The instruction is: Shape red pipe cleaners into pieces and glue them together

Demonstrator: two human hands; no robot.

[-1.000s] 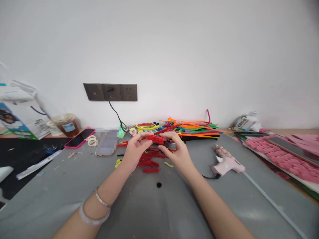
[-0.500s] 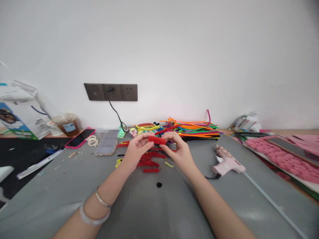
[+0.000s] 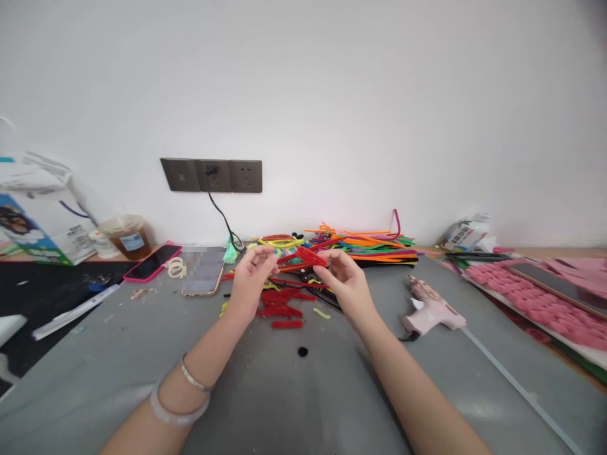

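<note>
Partly hidden behind fingertips, the red fuzzy piece (image 3: 309, 256) is pinched in the right hand (image 3: 348, 278), left of the glue gun (image 3: 434, 313), while the left hand (image 3: 250, 278), farther left of that gun, curls inward, its grip too blurred to tell, both forearms angled inward and cut off below.

Shines evenly on the white wall (image 3: 303, 114) beyond the grip of the right hand (image 3: 348, 281); glares softly off the grey tabletop (image 3: 474, 407), nearer and rightward; blurs and stretches at the carton (image 3: 50, 218), far left.
</note>
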